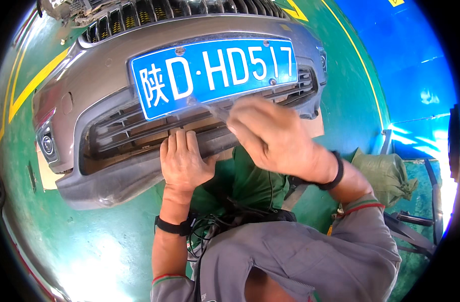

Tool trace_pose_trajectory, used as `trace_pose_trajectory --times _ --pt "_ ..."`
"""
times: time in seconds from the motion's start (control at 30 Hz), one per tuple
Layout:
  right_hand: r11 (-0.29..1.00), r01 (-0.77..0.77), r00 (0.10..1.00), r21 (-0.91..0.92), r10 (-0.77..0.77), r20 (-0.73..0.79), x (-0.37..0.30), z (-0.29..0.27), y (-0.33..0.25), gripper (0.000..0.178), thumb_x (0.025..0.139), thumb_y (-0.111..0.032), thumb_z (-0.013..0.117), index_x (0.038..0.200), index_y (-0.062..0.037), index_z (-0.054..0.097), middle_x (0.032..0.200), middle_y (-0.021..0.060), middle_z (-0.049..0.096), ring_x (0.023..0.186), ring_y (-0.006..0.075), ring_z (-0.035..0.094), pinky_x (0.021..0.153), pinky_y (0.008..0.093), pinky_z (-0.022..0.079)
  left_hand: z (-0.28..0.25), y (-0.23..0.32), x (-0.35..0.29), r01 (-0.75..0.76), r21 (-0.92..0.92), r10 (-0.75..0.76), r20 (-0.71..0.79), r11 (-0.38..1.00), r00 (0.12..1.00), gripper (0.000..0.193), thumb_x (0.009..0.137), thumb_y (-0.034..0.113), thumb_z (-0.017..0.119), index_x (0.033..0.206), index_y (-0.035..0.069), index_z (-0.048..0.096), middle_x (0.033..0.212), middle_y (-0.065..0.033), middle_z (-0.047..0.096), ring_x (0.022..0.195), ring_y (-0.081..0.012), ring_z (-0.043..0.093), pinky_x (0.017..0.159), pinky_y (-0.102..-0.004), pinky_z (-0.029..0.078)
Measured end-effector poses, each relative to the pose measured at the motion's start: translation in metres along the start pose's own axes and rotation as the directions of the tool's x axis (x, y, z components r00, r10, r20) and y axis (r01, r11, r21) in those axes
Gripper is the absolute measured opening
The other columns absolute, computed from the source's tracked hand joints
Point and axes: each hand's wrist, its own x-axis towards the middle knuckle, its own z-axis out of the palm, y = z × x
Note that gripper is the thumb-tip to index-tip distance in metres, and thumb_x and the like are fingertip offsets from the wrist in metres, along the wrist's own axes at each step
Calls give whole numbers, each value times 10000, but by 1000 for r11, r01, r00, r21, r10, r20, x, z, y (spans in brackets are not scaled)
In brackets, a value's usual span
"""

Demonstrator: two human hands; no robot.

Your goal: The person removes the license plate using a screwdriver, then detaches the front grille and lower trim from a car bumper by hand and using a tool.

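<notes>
The left hand [184, 161] lies loosely spread on the bumper's [106, 186] lower edge, probably steadying it. The right hand [265, 131], curled closed, seems to grip a blurred grey tool [219, 111] at the bumper-mounted blue plate's [220, 75] lower edge.

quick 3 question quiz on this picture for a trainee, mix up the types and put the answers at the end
1. Fill in: the number plate is ____ with white characters.

2. Choose: the fingers of the left hand rest on
A) the number plate
B) the bumper's lower lip
C) the green sack

3. True or false: the person wears just one black wristband.

Key:
1. blue
2. B
3. False: there are two black wristbands, one on each arm.
</notes>
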Motion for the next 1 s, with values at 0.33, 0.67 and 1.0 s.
trace_pose_trajectory --times 0.33,0.67,1.0 --pt "148 -742 575 654 640 509 -79 51 -10 342 997 -265 642 1191 5 562 954 97 627 685 189 632 514 280 460 0 2 2 3 2 -3 -30 1000 1000 623 542 323 873 1023 45 591 971 -116 589 919 -318 598 828 -425 455" --pt "423 -724 656 545 666 355 -73 93 -14 424 1012 -366 604 1019 57 592 670 182 590 580 306 554 509 389 439 2 2 2 5 -8 -6 -38 1000 999 618 508 267 854 1025 55 588 950 -118 581 891 -332 594 806 -432 456" --pt "719 -678 733 154 678 62 -84 120 -28 289 959 -248 652 916 15 540 666 252 614 630 467 620 552 524 493 2 2 3 -14 -13 13 -63 1000 998 595 539 312 850 992 42 575 937 -118 564 886 -323 584 825 -420 462"
